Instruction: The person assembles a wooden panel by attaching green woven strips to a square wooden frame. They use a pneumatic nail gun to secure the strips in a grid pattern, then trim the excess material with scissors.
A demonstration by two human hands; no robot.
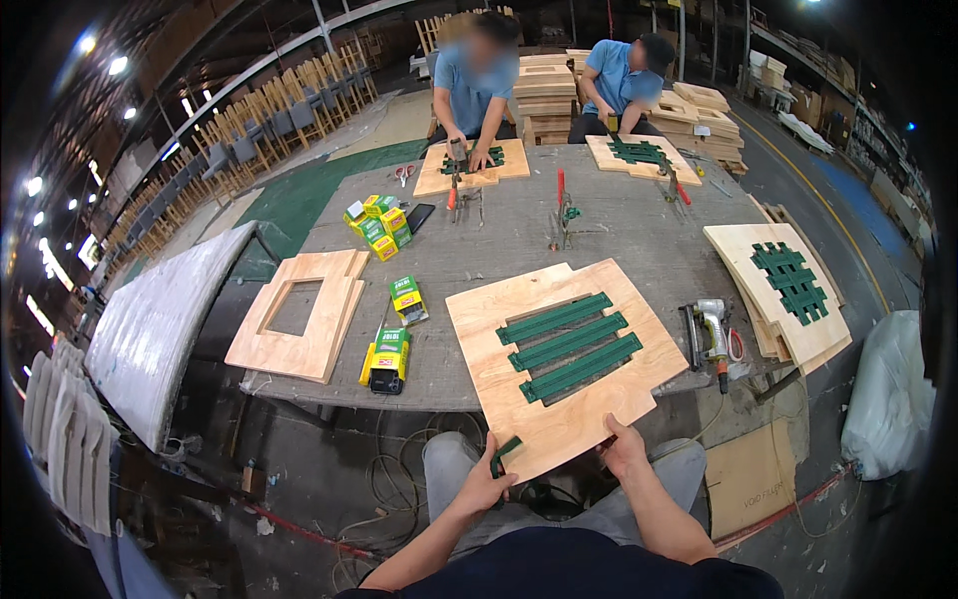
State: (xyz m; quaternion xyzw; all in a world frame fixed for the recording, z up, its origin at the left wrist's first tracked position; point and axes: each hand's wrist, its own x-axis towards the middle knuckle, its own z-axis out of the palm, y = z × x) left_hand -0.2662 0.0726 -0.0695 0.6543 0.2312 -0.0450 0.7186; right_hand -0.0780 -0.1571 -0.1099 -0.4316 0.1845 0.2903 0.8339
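Note:
A light plywood seat panel (589,436) rests on the table's near edge and tilts toward my lap. Three green webbing straps (571,346) span its square opening side by side. My left hand (483,483) is closed at the panel's near left corner, with a short loose end of green webbing (507,449) held along its fingers. Gripping the near right edge, my right hand (625,451) has its thumb on top and its fingers underneath. To the right of the panel lies a pneumatic staple gun (713,329).
Yellow-green staple boxes (391,357) and a bare panel stack (324,348) stand left. A stack topped by a woven panel (736,250) sits right. Red-handled clamps (562,205) are mid-table. Two people (469,95) work on panels opposite. Air hoses (384,479) trail on the floor.

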